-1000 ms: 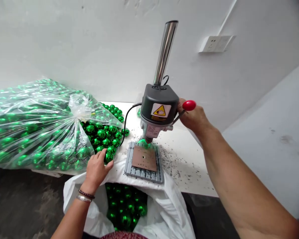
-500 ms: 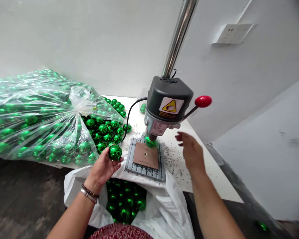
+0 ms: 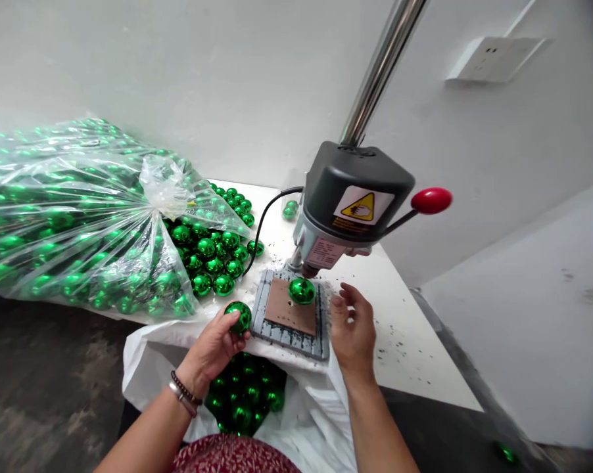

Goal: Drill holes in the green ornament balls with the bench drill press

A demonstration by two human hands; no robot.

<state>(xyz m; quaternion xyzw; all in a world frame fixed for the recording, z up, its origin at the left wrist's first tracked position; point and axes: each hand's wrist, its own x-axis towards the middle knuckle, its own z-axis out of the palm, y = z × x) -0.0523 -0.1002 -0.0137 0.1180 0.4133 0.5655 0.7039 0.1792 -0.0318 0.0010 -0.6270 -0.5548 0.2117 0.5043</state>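
My left hand (image 3: 212,351) holds a shiny green bauble (image 3: 238,318) between thumb and fingers, just left of the drill's base. Under the chuck of a small bench drill press (image 3: 360,190) is another green bauble (image 3: 302,291), above a brown square board (image 3: 283,313) with a hole in it. Whether that bauble touches the board or hangs from the bit, I cannot tell. My right hand (image 3: 353,328) is to the right of it, apart from it, with half-curled fingers and nothing in them. The board lies on the grooved grey base (image 3: 321,341).
A clear plastic bag (image 3: 94,223) full of green baubles fills the left, with loose baubles (image 3: 215,249) beside it. Below the table edge, a white sack (image 3: 316,394) holds more baubles. The red-knobbed lever (image 3: 430,201) juts right. Dark shavings dot the white table (image 3: 405,328).
My right hand has come down and left, closer to the drill's base. My left hand has moved slightly right with its bauble. The bauble under the chuck, blurred before, now looks sharp.
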